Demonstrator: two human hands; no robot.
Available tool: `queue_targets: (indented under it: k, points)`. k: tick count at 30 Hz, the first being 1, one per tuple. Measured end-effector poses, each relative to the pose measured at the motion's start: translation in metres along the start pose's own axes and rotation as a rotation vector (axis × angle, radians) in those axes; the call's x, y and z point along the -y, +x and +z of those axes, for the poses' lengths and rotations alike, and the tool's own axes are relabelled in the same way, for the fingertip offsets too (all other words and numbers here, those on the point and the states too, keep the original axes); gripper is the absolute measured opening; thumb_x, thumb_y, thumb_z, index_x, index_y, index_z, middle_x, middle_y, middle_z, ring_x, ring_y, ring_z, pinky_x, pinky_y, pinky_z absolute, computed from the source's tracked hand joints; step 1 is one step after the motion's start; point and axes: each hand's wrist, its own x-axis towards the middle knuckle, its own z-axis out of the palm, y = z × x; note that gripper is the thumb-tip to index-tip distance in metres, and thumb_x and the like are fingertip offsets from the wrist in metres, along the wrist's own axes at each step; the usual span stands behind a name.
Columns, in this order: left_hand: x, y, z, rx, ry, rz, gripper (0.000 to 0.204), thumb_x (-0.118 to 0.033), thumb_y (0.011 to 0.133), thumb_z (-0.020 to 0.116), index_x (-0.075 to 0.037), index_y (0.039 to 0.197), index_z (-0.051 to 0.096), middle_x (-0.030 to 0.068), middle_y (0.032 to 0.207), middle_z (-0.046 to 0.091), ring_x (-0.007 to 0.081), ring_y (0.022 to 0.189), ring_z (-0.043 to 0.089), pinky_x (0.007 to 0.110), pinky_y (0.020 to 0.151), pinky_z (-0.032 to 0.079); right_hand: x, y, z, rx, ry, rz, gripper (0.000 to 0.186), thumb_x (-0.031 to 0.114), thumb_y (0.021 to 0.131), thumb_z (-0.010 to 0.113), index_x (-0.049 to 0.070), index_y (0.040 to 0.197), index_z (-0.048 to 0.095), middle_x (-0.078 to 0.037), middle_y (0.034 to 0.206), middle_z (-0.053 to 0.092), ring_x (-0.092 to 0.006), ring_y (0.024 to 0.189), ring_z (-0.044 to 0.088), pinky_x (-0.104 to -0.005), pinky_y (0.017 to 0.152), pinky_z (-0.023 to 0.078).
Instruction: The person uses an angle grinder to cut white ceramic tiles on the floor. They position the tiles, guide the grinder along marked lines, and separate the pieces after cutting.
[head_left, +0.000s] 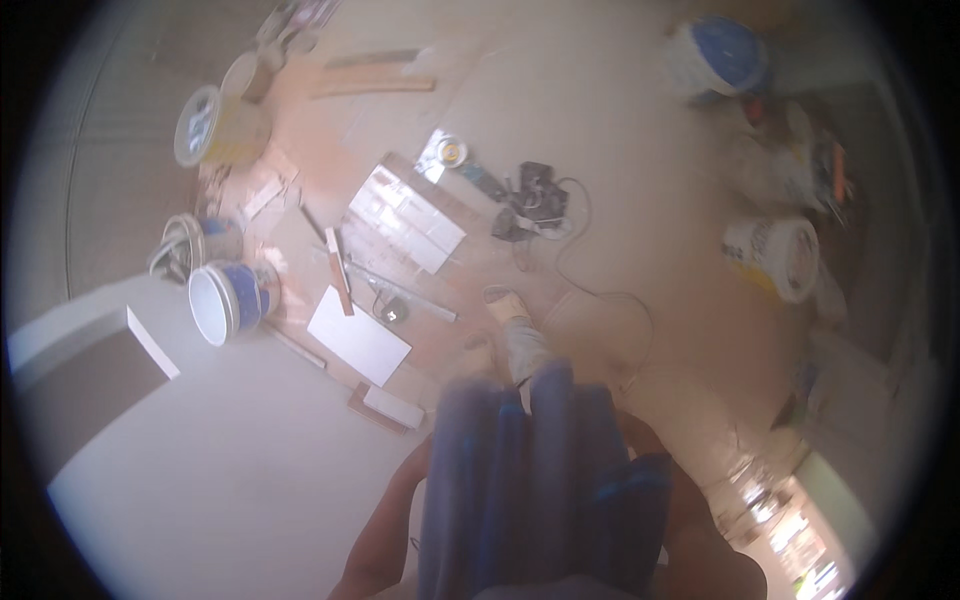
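Observation:
Blue cloth [540, 490] fills the lower middle. My left arm [385, 510] runs up along its left side and my right arm [700, 510] along its right; both hands are hidden behind it. Just above the cloth, a grey-clad leg and light foot [515, 325] stand on the dusty floor. Nearby on the floor lie a white rectangular tile [355, 335], a narrow wooden strip [338, 280], a metal bar [420, 300] and a small dark tool [390, 310].
Buckets line the left [230, 300] and right [770, 255]. Stacked boards [405, 215], a round tin [450, 150], a dark power tool [530, 200] with a trailing cord and wooden planks [370, 85] lie ahead. A pale wall [160, 460] borders the lower left.

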Motion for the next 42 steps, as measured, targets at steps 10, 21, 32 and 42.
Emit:
queue_targets:
  k: [10, 21, 32, 42]
  points:
    - [-0.185, -0.021, -0.028, 0.499, 0.664, -0.082, 0.039, -0.025, 0.100, 0.053, -0.001, 0.129, 0.061, 0.0147, 0.128, 0.064, 0.0254, 0.113, 0.065, 0.040, 0.086, 0.057, -0.048, -0.142, 0.087, -0.725, -0.257, -0.110, 0.057, 0.049, 0.099, 0.050, -0.001, 0.119, 0.067, -0.028, 0.118, 0.066, -0.0392, 0.113, 0.063, -0.0475, 0.098, 0.047]
    - [-0.244, 0.143, 0.007, 0.257, 0.757, -0.117, 0.037, -0.027, 0.098, 0.056, -0.002, 0.123, 0.066, 0.0163, 0.112, 0.069, 0.0229, 0.097, 0.069, 0.039, 0.072, 0.057, -0.304, -0.076, 0.024, -1.052, 0.084, -0.231, 0.044, 0.037, 0.086, 0.067, -0.004, 0.103, 0.069, -0.022, 0.097, 0.072, -0.0328, 0.087, 0.070, -0.0437, 0.077, 0.054]
    - [-0.633, 0.236, 0.308, 0.415, 1.048, 0.425, 0.038, -0.017, 0.093, 0.062, -0.010, 0.130, 0.063, 0.0168, 0.127, 0.065, 0.0301, 0.118, 0.061, 0.039, 0.092, 0.053, -0.383, -0.180, -0.054, -0.905, 1.516, -0.423, 0.012, 0.018, 0.079, 0.070, 0.006, 0.083, 0.069, -0.013, 0.073, 0.066, -0.0250, 0.077, 0.068, -0.0419, 0.066, 0.055]
    - [-0.740, 0.373, 0.506, 0.392, 1.349, 0.032, 0.036, -0.041, 0.089, 0.066, -0.009, 0.103, 0.070, 0.0086, 0.083, 0.067, 0.0225, 0.065, 0.062, 0.042, 0.055, 0.050, -0.421, -0.228, -0.142, -1.018, 1.642, -0.092, 0.007, 0.008, 0.079, 0.069, 0.003, 0.082, 0.072, -0.012, 0.082, 0.071, -0.0220, 0.079, 0.068, -0.0383, 0.061, 0.055]
